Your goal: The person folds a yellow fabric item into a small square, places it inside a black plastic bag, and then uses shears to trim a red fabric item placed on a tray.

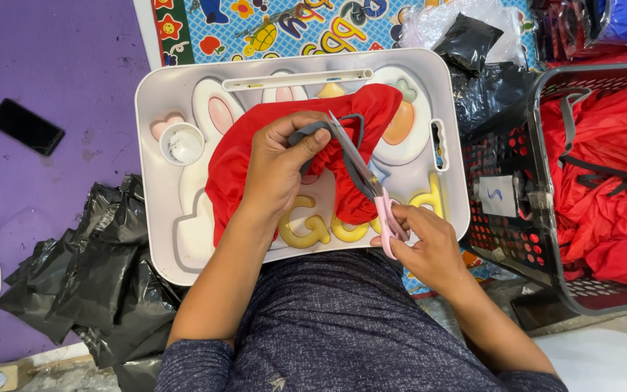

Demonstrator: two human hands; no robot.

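A bunched red fabric piece (361, 109) with a grey cord (308, 132) lies on a white lap tray (155, 94) across my lap. My left hand (279, 163) pinches the gathered fabric and the grey cord near the tray's middle. My right hand (426, 243) holds pink-handled scissors (363, 174) at the tray's front right. The blades point up and to the left, with their tips at the grey cord just beside my left fingers.
A black crate (506, 239) full of red fabric (611, 181) stands at the right. Black plastic bags (96, 276) are piled on the purple mat at the left, near a black phone (26, 126) on a white cable. A small white cup (182, 144) sits in the tray.
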